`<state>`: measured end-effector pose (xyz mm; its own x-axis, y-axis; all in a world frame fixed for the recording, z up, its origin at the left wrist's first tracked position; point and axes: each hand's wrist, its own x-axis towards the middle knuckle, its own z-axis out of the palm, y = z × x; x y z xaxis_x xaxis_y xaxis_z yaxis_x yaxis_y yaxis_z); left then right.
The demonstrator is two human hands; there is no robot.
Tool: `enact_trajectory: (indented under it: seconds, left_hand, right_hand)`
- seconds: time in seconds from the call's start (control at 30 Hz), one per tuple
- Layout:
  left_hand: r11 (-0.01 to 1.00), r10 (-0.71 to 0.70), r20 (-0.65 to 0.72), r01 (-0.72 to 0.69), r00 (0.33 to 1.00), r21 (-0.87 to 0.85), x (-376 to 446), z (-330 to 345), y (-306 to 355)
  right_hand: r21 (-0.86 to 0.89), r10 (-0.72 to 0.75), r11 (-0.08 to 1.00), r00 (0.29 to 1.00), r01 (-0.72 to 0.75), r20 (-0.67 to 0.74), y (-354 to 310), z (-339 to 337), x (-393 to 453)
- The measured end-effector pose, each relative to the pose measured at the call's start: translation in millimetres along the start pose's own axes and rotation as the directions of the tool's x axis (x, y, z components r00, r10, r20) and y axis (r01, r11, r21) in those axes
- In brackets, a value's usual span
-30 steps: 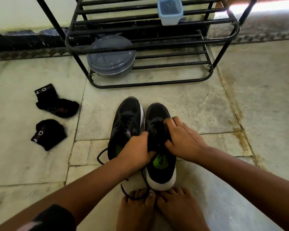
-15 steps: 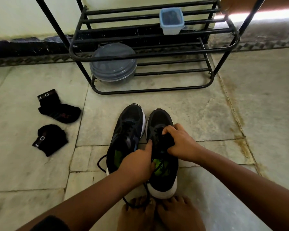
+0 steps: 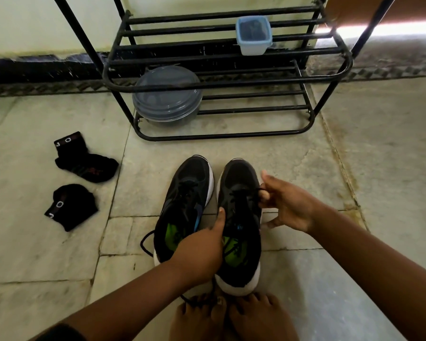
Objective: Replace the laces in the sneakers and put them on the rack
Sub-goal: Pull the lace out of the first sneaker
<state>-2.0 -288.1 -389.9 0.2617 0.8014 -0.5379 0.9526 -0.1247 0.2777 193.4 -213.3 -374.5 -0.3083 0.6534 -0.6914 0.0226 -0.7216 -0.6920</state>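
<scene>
my two black sneakers stand side by side on the stone floor (image 3: 305, 279), toes toward the rack (image 3: 231, 81), heels at my bare feet (image 3: 234, 318). my left hand (image 3: 199, 252) grips the inner collar edge of the right sneaker (image 3: 239, 271), thumb pointing up along its tongue, fingers curled out of sight between the two shoes. my right hand (image 3: 288, 205) pinches the black lace (image 3: 241, 193) at the outer side of that same shoe, thumb and forefinger closed on it, the little finger reaching down toward the floor by the sole. the left sneaker (image 3: 187, 193) touches its mate along the white soles, and a loose loop of its lace lies on the floor at its outer edge. there is bare floor between the toes and the lower rail of the rack, and more to the right of my right forearm. on the left, well apart from the shoes, two black socks (image 3: 84, 163) lie near each other. the rack is black metal bars; a round grey lidded container (image 3: 167, 94) sits on its lower tier, a small square box with a blue rim (image 3: 253, 36) on the upper one. the floor is pale, stained stone slabs with dark joints, meeting a light wall with a dark skirting behind the rack.
</scene>
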Motion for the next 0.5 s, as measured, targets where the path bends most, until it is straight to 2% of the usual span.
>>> enact_trajectory:
  seconds: [0.07,0.1,0.2,0.3,0.5]
  left_hand:
    - [0.999,-0.038,0.013,0.037,0.999,0.023,2,-2,-7]
    - [0.999,-0.040,0.014,0.039,0.999,0.022,2,-2,-10]
    - [1.000,0.003,0.023,-0.003,1.000,-0.008,-2,-2,-10]
    - [1.000,0.016,0.038,-0.015,0.999,-0.017,1,-1,-9]
    - [1.000,-0.002,0.049,0.002,0.999,0.002,4,-2,-8]
  right_hand:
    - [0.200,-0.043,0.978,0.998,0.053,-0.050,-1,-7,3]
    - [0.246,-0.077,0.964,0.993,0.097,-0.092,-3,-11,4]
    - [0.252,-0.152,0.949,0.974,0.191,-0.166,-10,-18,4]
    - [0.261,-0.221,0.929,0.959,0.262,-0.179,-9,-17,4]
    - [0.266,-0.304,0.913,0.951,0.309,-0.059,-3,-10,2]
